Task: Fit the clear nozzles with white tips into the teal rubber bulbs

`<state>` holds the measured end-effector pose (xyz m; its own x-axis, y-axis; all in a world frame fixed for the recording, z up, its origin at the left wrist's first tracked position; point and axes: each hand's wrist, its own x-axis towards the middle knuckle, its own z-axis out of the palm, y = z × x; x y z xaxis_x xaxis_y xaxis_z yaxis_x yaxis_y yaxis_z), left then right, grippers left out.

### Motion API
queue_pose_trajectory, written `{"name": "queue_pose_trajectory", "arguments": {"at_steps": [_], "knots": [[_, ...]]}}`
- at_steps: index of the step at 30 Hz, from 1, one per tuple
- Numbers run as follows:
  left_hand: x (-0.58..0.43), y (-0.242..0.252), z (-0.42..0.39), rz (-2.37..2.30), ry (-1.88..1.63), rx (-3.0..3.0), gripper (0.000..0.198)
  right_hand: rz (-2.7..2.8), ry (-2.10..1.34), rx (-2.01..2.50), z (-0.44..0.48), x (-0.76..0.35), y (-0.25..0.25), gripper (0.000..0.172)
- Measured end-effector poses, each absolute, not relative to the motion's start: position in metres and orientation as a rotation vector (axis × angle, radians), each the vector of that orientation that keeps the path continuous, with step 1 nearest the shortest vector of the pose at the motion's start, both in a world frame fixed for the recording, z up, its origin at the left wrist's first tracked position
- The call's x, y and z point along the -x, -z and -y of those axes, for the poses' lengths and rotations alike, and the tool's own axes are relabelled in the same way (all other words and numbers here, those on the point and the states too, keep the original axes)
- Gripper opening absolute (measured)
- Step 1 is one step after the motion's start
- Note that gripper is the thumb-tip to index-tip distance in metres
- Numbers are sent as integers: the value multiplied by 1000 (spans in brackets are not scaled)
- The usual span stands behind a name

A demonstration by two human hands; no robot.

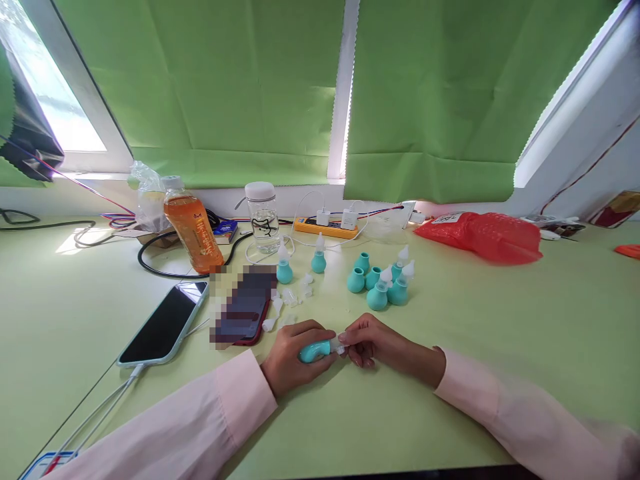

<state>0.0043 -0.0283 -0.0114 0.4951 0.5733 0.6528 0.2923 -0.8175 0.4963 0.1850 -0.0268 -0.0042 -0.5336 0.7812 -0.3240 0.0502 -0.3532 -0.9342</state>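
Observation:
My left hand is closed round a teal rubber bulb that lies sideways just above the table. My right hand pinches the clear tip at the bulb's end. Both hands meet near the table's front middle. Behind them stands a cluster of several teal bulbs, some capped with clear tips. Two more capped bulbs stand to the left of the cluster. Loose clear tips lie scattered beside a phone.
Two phones lie at the left, one on a cable. An orange drink bottle, a clear jar, a power strip and cables stand at the back. A red plastic bag lies at the back right.

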Motion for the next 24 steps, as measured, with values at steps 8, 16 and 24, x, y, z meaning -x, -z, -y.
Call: {"name": "queue_pose_trajectory", "arguments": {"at_steps": [8, 16, 24], "knots": [[-5, 12, 27, -749, -1264, -2379, 15, 1347, -1962, 1094, 26, -186, 5, 26], [-8, 8, 30, -832, -1258, -2255, 16, 1379, -1823, 1052, 30, -182, 6, 31], [-3, 4, 22, -1330, -1366, -1746, 21, 1601, -949, 1172, 18, -189, -5, 23]]}}
